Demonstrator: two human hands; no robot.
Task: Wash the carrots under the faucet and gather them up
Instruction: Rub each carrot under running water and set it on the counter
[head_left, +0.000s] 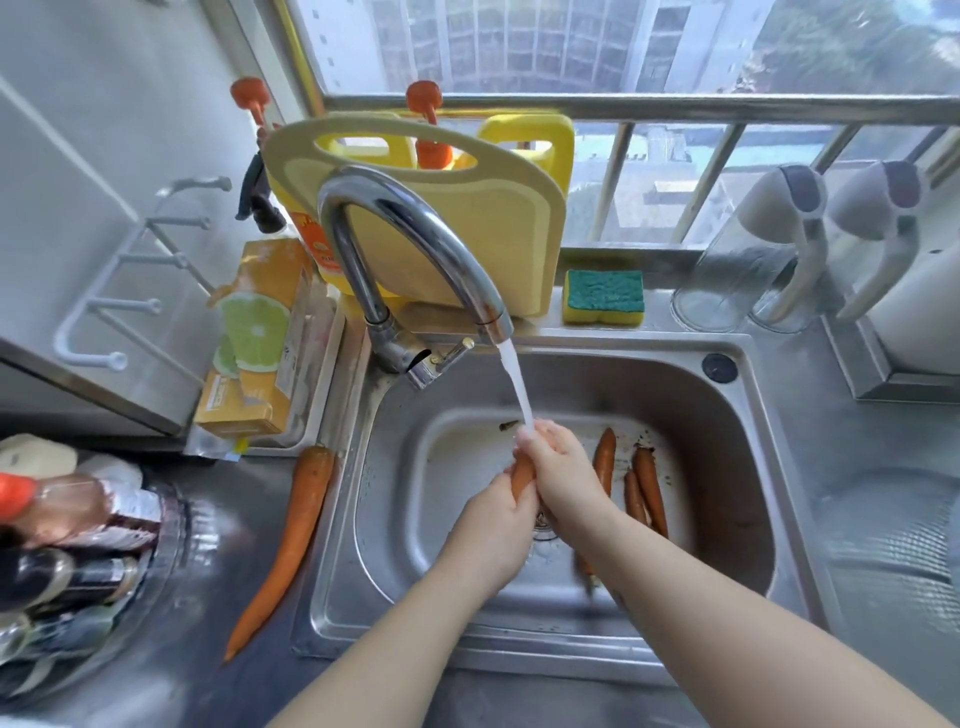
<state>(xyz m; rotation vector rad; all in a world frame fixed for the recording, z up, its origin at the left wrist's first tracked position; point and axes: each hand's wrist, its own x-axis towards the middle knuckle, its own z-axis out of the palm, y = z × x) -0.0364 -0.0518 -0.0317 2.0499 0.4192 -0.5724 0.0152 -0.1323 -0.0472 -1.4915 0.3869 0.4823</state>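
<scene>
Both my hands are wrapped round one carrot (522, 475) over the sink (727, 467) — my left hand (493, 525) grips its lower part, and my right hand (563, 475) curls round the upper end, right where the water (517, 384) from the faucet (415, 244) lands. More carrots (649, 488) lie on the sink floor to my right. One long carrot (298, 535) rests on the counter (171, 675) — just left of the rim.

Glossy steel sink (748, 415), rough-topped sponge (602, 296)
</scene>
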